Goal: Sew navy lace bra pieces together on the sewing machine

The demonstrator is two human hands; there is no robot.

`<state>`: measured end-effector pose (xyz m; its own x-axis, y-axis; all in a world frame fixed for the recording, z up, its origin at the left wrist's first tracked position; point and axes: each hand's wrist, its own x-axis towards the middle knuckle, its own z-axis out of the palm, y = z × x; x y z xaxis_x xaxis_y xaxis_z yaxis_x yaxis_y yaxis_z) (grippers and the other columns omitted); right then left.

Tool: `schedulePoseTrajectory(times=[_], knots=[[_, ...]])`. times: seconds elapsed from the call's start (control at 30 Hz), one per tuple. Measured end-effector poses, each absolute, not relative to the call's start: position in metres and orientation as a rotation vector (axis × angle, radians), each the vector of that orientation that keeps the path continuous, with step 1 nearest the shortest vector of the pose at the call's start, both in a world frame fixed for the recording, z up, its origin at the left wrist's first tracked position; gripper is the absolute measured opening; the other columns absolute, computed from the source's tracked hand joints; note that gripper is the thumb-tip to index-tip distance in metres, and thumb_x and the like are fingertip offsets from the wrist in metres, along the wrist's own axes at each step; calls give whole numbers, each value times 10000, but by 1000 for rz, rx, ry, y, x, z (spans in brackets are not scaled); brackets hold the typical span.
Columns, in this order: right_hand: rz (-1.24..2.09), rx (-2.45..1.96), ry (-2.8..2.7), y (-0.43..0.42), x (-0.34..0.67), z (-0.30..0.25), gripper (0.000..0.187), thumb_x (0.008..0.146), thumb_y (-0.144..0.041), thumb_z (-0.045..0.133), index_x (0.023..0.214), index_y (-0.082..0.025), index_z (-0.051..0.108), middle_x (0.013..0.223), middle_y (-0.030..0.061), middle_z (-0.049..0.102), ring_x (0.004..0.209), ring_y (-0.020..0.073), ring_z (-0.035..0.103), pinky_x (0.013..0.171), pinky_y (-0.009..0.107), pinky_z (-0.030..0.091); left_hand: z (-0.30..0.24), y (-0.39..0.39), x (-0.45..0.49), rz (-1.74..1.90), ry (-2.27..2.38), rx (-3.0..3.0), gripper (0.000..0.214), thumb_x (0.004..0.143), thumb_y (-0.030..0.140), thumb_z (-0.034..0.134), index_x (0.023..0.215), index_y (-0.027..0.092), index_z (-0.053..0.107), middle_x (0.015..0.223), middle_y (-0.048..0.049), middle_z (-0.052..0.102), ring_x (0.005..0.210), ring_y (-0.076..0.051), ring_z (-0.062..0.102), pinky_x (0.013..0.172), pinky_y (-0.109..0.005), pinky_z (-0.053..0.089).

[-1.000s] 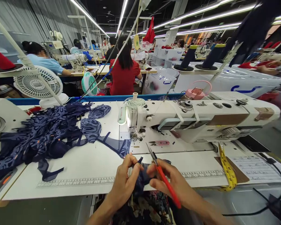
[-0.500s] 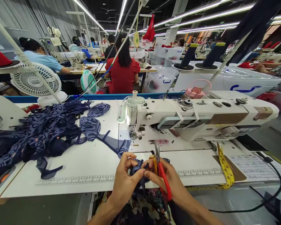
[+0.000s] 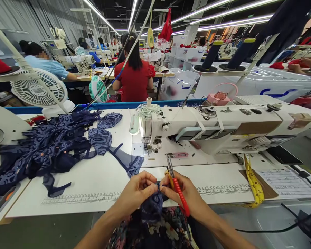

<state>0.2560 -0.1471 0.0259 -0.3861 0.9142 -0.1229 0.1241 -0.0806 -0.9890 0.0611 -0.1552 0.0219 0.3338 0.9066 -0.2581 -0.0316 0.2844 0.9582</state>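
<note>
My left hand (image 3: pixel 138 189) pinches the top edge of a small dark-blue patterned fabric piece (image 3: pixel 152 204), which hangs over the table's front edge above my lap. Close beside it, my right hand (image 3: pixel 190 193) pinches the same edge between thumb and finger. Red-handled scissors (image 3: pixel 181 197) are also held in this hand, blades pointing up and away; their yellow inner part shows between the fingers. Beyond my left hand, a sheer navy strip with a patterned end (image 3: pixel 136 166) lies near the sewing machine's needle area (image 3: pixel 147 148). It joins a patterned cup piece (image 3: pixel 100 141).
A heap of navy garment pieces (image 3: pixel 52 145) covers the left of the table. The white sewing machine (image 3: pixel 254 119) spans the right. Pink thread snips (image 3: pixel 178 155) lie under its arm, and a yellow tape measure (image 3: pixel 254 183) drapes over the edge. People sit at machines ahead.
The bunched fabric between my hands now hangs down below my fingers, more spread out. My left hand has shifted slightly. The scissors stay in my right hand, their blades tilted more to the left.
</note>
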Motion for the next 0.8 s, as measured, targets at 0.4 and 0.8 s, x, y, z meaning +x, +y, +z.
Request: schedulePoseTrajectory(times=[0.4,0.8], knots=[[1149,-1297,-1809,-138,250,46,211,873,-367,575,760,-226,466,669,-46,497,595,117,449,547,236,380,38,-151,50,982,1118,946,338,739,461,761,753,154,621,641,36,469,578,-75,345,535,-198,266],[355,-1344,-2277,-158,268,16,111,884,-360,571,898,-255,539,847,13,640,718,172,622,580,257,454,14,-173,64,1309,1124,565,281,755,412,775,863,176,668,746,29,469,607,-67,344,546,-171,322]])
